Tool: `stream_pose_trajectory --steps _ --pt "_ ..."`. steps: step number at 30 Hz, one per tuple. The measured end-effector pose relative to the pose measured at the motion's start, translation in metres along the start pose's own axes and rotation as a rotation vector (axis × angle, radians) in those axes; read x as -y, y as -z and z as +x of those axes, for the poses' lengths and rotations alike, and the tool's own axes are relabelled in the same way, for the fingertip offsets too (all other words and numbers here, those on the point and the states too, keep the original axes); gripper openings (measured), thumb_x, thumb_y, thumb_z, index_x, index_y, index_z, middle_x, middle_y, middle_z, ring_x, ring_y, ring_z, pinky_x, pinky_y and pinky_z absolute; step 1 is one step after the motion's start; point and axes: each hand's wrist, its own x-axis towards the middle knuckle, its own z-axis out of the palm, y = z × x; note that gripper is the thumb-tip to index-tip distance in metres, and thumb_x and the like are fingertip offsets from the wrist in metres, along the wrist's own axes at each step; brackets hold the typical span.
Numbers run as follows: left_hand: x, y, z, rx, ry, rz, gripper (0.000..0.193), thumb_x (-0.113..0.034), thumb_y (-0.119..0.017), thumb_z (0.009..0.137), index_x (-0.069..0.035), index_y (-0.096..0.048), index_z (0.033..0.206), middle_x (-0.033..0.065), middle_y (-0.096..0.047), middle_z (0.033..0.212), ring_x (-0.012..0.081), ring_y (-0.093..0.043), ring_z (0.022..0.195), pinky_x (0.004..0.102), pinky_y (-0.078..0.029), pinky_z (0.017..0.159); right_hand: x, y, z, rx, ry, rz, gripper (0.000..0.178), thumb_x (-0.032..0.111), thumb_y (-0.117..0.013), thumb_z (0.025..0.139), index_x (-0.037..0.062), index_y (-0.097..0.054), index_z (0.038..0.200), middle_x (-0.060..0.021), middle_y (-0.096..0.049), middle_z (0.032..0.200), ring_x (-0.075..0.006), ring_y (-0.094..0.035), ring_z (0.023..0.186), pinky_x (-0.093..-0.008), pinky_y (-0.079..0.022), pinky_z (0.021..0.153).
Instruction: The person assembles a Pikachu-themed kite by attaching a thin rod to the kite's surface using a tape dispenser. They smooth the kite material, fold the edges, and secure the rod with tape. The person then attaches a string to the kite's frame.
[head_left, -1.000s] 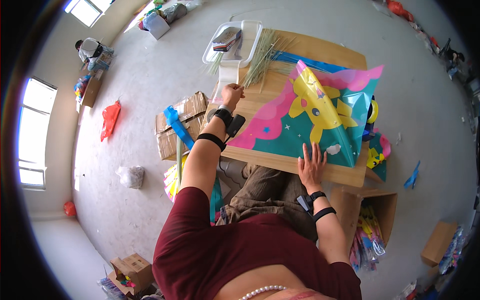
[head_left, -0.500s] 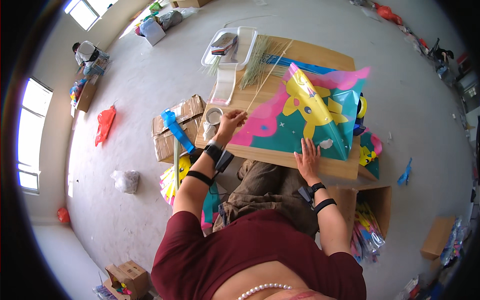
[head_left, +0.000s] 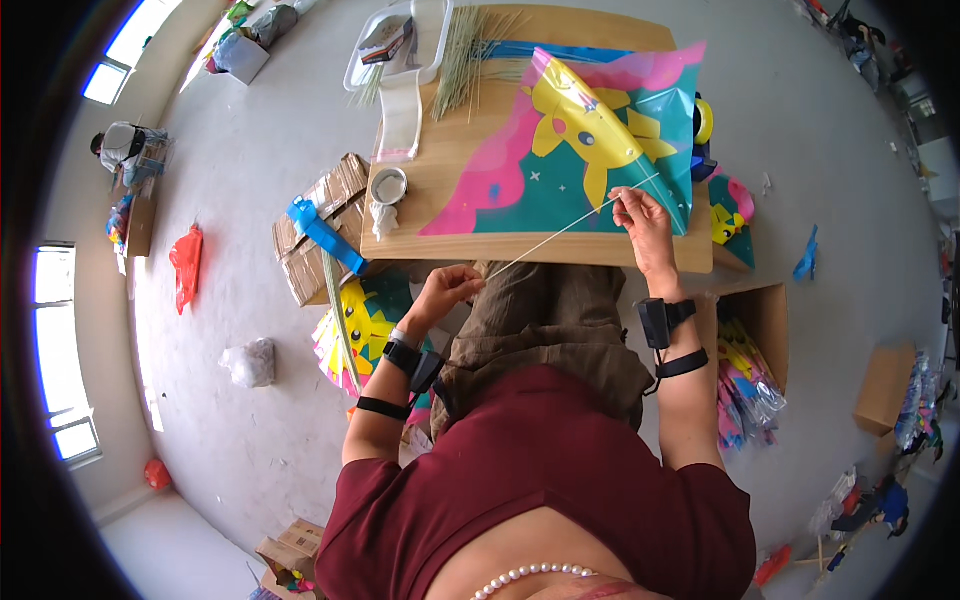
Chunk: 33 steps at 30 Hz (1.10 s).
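A thin pale stick (head_left: 553, 236) slants across the front of the wooden table (head_left: 440, 150). My left hand (head_left: 447, 293) pinches its lower end, off the table's near edge and above my lap. My right hand (head_left: 645, 225) is closed on the stick near its upper end, over the right part of the printed plastic sheet (head_left: 520, 190). This sheet is pink and teal with a yellow cartoon figure, and its right side is folded over into a point. Further back on the table lies a bundle of similar thin sticks (head_left: 462, 75).
A roll of tape (head_left: 389, 186) and crumpled white tissue (head_left: 383, 220) sit at the table's left edge. A clear plastic bin (head_left: 436, 50) stands behind. Cardboard boxes flank the table, a worn one (head_left: 335, 200) at left and an open one (head_left: 765, 310) at right.
My right hand has lifted from lying flat on the sheet and now grips the stick. My left hand has drawn the stick back toward me, past the table edge. The view has shifted.
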Motion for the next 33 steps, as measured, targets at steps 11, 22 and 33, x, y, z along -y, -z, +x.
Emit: stream_pose_trajectory --steps 11,22,33 --pt "0.003 -0.002 -0.005 0.065 0.065 0.118 0.018 -0.019 -0.069 0.099 -0.003 -0.073 0.106 -0.0056 -0.066 0.086 0.0030 -0.053 0.078 0.0229 -0.046 0.072 -0.060 -0.011 -0.050 0.086 -0.223 0.058 0.014 0.018 -0.068 0.100 0.0055 -0.072 0.105 0.0007 -0.071 0.095 -0.0059 -0.063 0.081 -0.0227 -0.054 0.076" --pt "0.001 0.034 0.030 -0.048 -0.081 0.378 0.015 -0.014 -0.069 0.096 -0.002 -0.074 0.104 -0.0011 -0.072 0.088 0.0059 -0.060 0.077 0.0263 -0.049 0.069 -0.052 0.034 -0.015 -0.099 -0.195 0.132 0.017 0.019 -0.069 0.099 0.0071 -0.072 0.110 -0.0007 -0.071 0.101 -0.0084 -0.065 0.086 -0.0231 -0.053 0.077" --pt "-0.025 0.086 0.086 -0.422 -0.443 0.913 0.008 -0.008 -0.069 0.087 -0.007 -0.073 0.094 0.0089 -0.066 0.091 0.0308 -0.063 0.095 0.0394 -0.051 0.083 -0.074 0.039 0.059 -0.097 -0.243 -0.182 0.011 0.013 -0.071 0.096 0.0035 -0.068 0.101 -0.0033 -0.069 0.092 -0.0132 -0.068 0.081 -0.0285 -0.056 0.072"
